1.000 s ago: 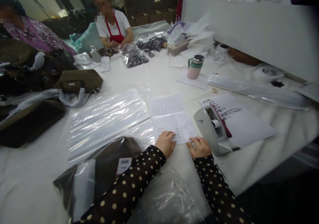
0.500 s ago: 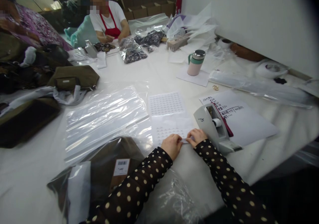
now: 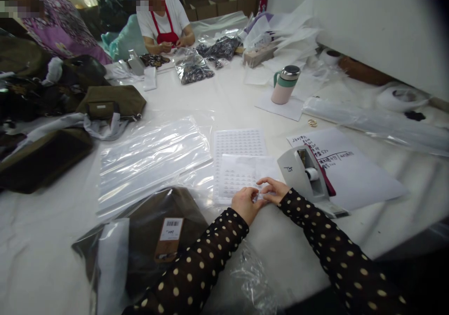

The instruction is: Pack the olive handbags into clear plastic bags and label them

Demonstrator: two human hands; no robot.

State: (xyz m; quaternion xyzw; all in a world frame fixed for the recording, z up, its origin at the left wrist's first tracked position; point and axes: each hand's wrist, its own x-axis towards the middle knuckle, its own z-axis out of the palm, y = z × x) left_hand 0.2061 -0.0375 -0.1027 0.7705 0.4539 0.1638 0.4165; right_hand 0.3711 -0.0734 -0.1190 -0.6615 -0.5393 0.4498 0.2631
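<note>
While the white table spreads beneath, a plastic-wrapped brown bag lies left of the printed sheets; at their near edge, the left hand's fingers curl, the right hand's part slightly, any grip unclear.

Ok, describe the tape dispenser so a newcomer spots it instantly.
On the white table, find the right hand. Just beside it, overlapping the handwritten sheet in view, sits the tape dispenser: bulky and grey with a white roll, unlike the flat printed sheets nearby.
</note>
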